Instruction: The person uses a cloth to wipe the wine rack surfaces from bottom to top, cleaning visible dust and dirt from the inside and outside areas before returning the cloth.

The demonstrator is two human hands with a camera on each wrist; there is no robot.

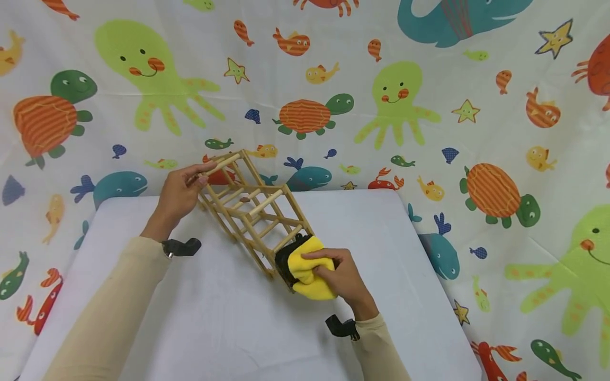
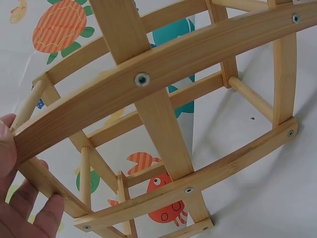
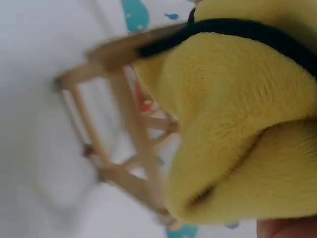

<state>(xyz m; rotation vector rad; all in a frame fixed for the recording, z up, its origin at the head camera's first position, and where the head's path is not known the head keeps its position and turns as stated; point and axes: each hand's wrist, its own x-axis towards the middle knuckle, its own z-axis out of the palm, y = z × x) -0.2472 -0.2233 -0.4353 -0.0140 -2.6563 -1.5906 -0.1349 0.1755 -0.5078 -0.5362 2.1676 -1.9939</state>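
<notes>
A light wooden rack [image 1: 265, 203] of slats and round rungs lies tilted across the table. At its far left end, my left hand [image 1: 178, 196] grips the frame; the left wrist view shows fingers [image 2: 49, 210] around the end of a slat [image 2: 74, 121]. My right hand [image 1: 348, 278] holds a bunched, fluffy yellow cloth [image 1: 310, 264] with a dark side against the rack's near right end. In the right wrist view the cloth [image 3: 223, 99] with its black edging covers part of the rack, and most of that hand is hidden behind it.
A white cover [image 1: 214, 328] lies over the table. Close behind the table hangs a white curtain [image 1: 267, 79] printed with sea animals, which also runs down both sides. Small black wrist devices [image 1: 182, 247] sit on both wrists.
</notes>
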